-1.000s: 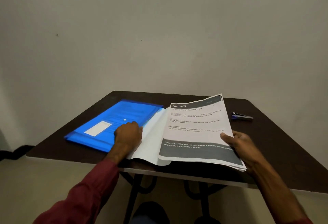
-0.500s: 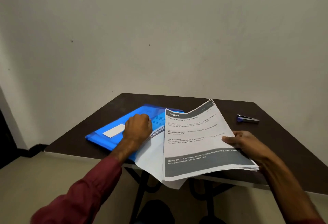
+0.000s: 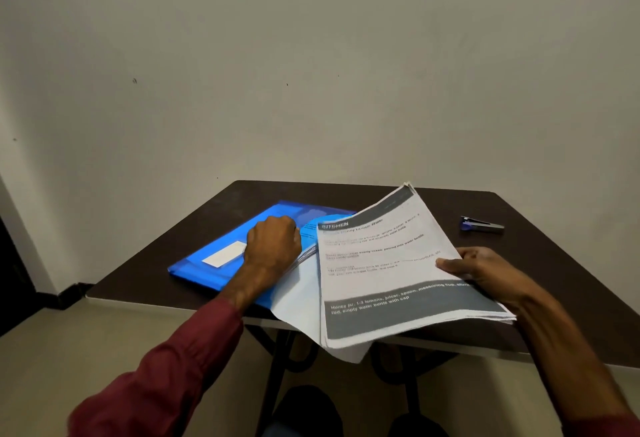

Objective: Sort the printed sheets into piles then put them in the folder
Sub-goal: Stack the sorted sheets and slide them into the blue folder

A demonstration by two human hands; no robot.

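A blue plastic folder [image 3: 228, 246] with a white label lies on the left of the dark table [image 3: 540, 229]. My left hand [image 3: 273, 246] rests on it with curled fingers, gripping the edge of the folder's flap or the sheets there; which one is hidden. My right hand [image 3: 485, 272] holds a stack of printed sheets [image 3: 391, 263] by its right edge, thumb on top. The top sheet is headed KITCHEN. The stack is tilted, its near end past the table's front edge. A blank white sheet [image 3: 298, 301] hangs out under it.
A small blue and metal stapler [image 3: 481, 224] lies at the table's back right. A plain wall stands close behind the table. Black table legs and a dark shape on the floor show under the front edge.
The stack has swung clockwise and lifted at the near end, now overhanging the front edge. My left hand has slid further onto the folder and curled. The camera view has shifted left.
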